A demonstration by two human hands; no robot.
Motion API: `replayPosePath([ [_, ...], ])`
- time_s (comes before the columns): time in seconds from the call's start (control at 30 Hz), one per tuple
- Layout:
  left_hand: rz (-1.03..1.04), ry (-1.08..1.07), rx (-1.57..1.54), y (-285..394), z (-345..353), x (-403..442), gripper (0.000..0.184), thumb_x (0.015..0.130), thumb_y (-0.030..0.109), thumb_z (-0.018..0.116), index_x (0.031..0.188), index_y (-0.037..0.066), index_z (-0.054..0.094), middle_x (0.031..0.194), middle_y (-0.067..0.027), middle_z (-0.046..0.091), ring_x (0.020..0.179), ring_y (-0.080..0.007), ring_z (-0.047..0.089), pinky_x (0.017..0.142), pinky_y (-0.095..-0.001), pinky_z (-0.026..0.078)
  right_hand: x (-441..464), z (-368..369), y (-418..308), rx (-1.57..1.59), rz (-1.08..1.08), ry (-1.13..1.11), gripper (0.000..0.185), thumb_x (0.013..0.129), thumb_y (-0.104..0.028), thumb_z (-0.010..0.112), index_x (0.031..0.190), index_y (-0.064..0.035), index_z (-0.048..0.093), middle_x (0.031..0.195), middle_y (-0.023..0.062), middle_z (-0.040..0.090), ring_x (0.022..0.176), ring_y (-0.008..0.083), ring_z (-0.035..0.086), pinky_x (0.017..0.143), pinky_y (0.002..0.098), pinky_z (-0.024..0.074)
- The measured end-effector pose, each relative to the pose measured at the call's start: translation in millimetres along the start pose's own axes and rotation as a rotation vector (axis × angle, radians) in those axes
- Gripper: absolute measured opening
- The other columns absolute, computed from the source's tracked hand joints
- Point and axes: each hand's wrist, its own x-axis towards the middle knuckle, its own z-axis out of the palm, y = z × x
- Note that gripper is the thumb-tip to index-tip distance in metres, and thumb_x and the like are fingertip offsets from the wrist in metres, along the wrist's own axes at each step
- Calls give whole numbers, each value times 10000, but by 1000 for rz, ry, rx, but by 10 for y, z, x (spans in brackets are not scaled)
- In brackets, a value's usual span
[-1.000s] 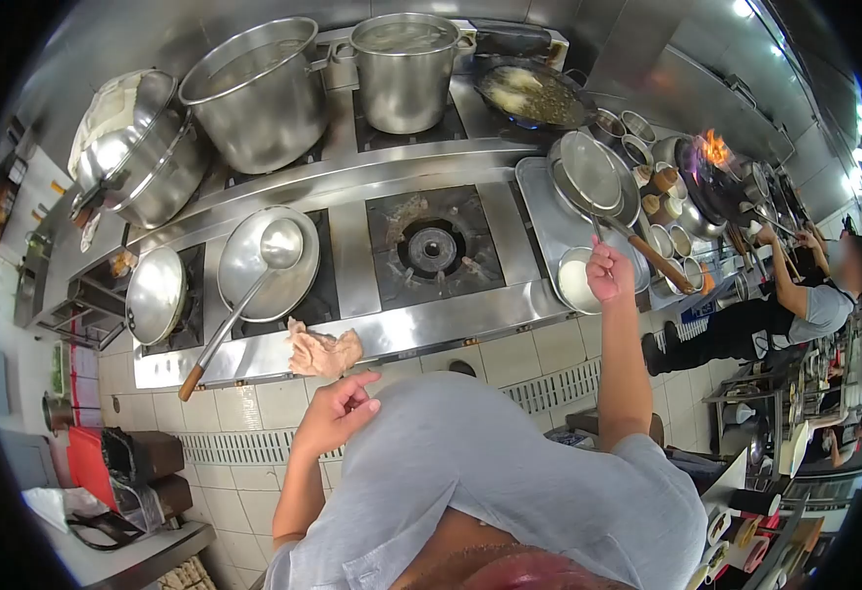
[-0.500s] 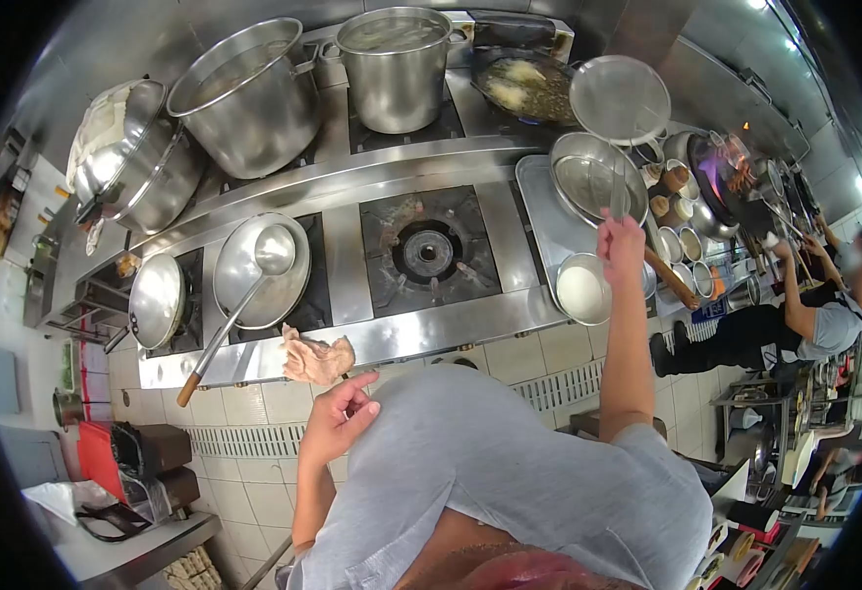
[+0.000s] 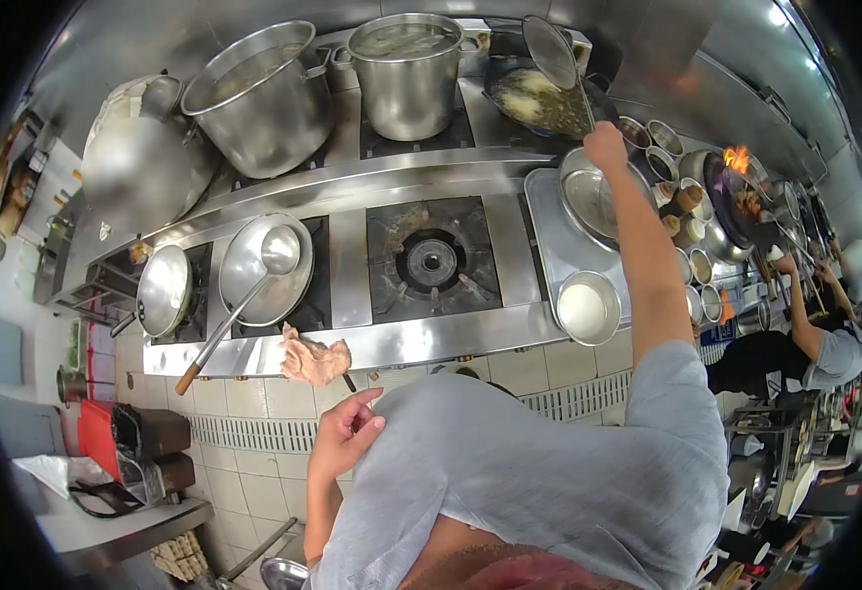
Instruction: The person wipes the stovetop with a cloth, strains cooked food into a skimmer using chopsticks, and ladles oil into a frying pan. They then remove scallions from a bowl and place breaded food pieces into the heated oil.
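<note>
My right hand [image 3: 605,146] grips the handle of a round mesh skimmer [image 3: 550,53], which is tilted over the right side of a dark wok [image 3: 603,106]. Pale pieces of food [image 3: 521,106] lie in bubbling oil in that wok. My left hand [image 3: 345,433] holds nothing; its fingers are loosely bent and apart in front of my shirt. Nearest to it is a crumpled pinkish-brown cloth [image 3: 315,360] on the stove's front edge. Under my right forearm, a metal bowl with a strainer [image 3: 588,202] sits on a tray [image 3: 541,231], and a pot of white contents [image 3: 588,313] stands nearer me.
Two tall stockpots [image 3: 259,123] stand at the back. A ladle [image 3: 280,251] rests in a wide pan [image 3: 239,258], beside a smaller pan [image 3: 164,295]. A bare burner [image 3: 431,262] sits mid-stove. At right, flames [image 3: 736,159] rise near a co-worker [image 3: 824,344].
My right hand has moved up and away from me, carrying the skimmer from above the strainer bowl to above the wok. My left hand stays in nearly the same place.
</note>
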Motion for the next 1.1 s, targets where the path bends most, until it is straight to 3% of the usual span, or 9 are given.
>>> replayPosePath([
  [0.1,-26,47,-3,5,72,-70,398,904,68,710,1290,13,630,724,60,506,638,-28,436,589,-201,384,13,-183,-201,-20,98,-74,279,867,-176,557,1049,-15,696,1144,266,679,1124,426,638,947,512,512],
  [0.4,-17,102,-9,9,171,-113,392,908,69,708,1288,16,633,728,59,505,644,-28,436,594,-202,387,250,-418,128,-144,-167,-117,242,832,-117,532,967,9,689,1038,296,669,1025,457,643,928,529,495],
  [0.63,-6,48,-7,45,153,-37,392,911,72,709,1291,19,629,738,57,518,650,-26,449,597,-199,394,197,-767,597,-144,-208,-22,216,850,-132,538,898,13,690,1044,277,663,1014,463,626,895,540,493],
  [0.73,6,24,-2,71,147,-3,393,911,74,710,1292,22,628,734,54,524,647,-28,454,596,-200,397,141,-841,626,-99,-38,-29,275,829,-146,546,986,4,713,1074,297,668,1058,462,634,944,529,488],
  [0.83,11,7,9,79,145,16,394,911,76,711,1292,22,627,729,50,531,643,-30,457,596,-202,399,211,-693,781,-68,-17,39,266,819,-147,551,960,17,707,1064,307,663,1077,472,619,951,529,478],
  [0.93,10,5,13,86,144,8,396,910,78,712,1292,20,626,728,46,539,641,-33,461,596,-204,402,268,-495,963,47,84,-47,236,819,-132,551,893,39,695,968,318,681,941,428,688,805,514,535],
  [1.0,6,10,17,91,134,-6,397,910,79,712,1293,18,625,729,44,544,640,-34,464,596,-205,403,339,-327,1136,-140,-93,-225,178,820,-128,573,810,16,677,734,246,632,709,385,656,665,489,511],
  [1.07,-4,18,23,93,128,-34,398,910,80,712,1293,16,624,730,44,547,641,-34,466,597,-206,405,351,-157,1166,69,-2,-343,158,830,-125,590,743,-7,648,597,170,585,547,323,602,540,449,462],
  [1.1,-8,22,16,92,126,-44,398,911,79,712,1293,16,624,730,44,547,641,-34,466,597,-205,406,295,-102,1115,371,182,-367,166,841,-125,597,716,-19,628,577,130,563,501,282,564,485,422,426],
])
